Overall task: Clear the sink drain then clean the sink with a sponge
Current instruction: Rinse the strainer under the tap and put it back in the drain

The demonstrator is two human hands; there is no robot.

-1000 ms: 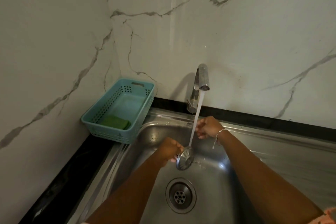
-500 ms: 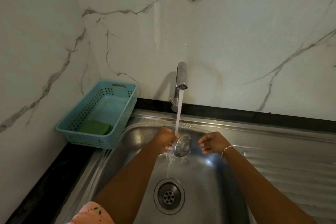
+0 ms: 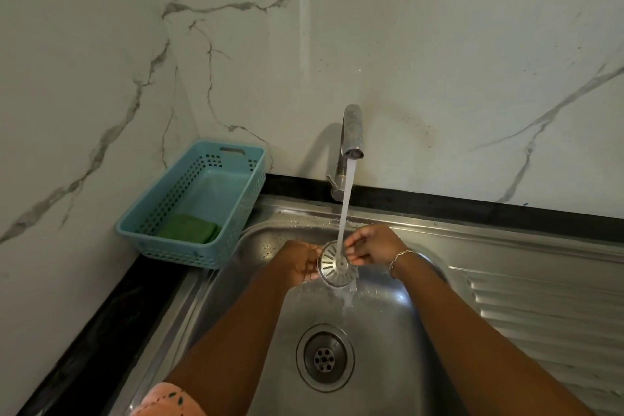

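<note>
i pinch the strainer (image 3: 334,263) by its rim with both hands, left (image 3: 299,265) and right (image 3: 369,246), under the tap (image 3: 351,132); i'd turn it slowly so water clears every slot.

A green sponge (image 3: 188,229) lies in a pale blue perforated basket (image 3: 233,209) beside the silver steel sink (image 3: 388,331). White marble-patterned wall (image 3: 439,61) panels carry grey veins above a black counter strip (image 3: 472,209); a pink dotted sleeve (image 3: 167,400) shows below.

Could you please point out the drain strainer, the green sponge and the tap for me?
drain strainer (image 3: 332,265): head view, on its slotted metal disc.
green sponge (image 3: 188,229): head view, on its top face.
tap (image 3: 352,132): head view, on its curved spout.
</note>
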